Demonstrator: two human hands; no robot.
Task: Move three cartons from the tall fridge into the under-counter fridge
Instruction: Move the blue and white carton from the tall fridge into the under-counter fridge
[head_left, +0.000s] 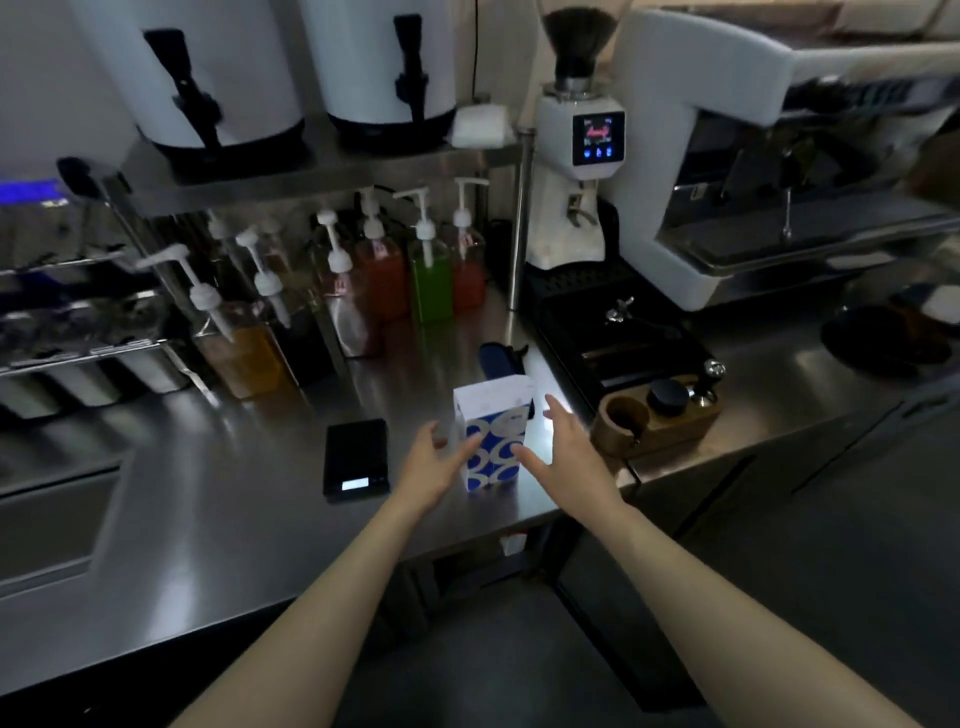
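Note:
A white carton with blue rings (493, 431) stands upright on the steel counter (208, 519) near its front edge. My left hand (434, 465) is on the carton's left side, fingers spread, with fingertips at or just touching its lower left face. My right hand (563, 447) is on the carton's right side, fingers straight and spread, thumb near the carton's right edge. Neither hand is closed round the carton. A dark blue object (498, 358) stands just behind the carton. Below the counter edge the dark under-counter cabinet front (597, 597) shows.
A black scale (356, 460) lies left of the carton. Pump syrup bottles (426, 265) stand under a steel shelf with two white dispensers (384, 67). To the right are a white grinder (576, 171), a black tray, a wooden tamper stand (657, 415) and an espresso machine (779, 156). A sink (47, 525) sits at left.

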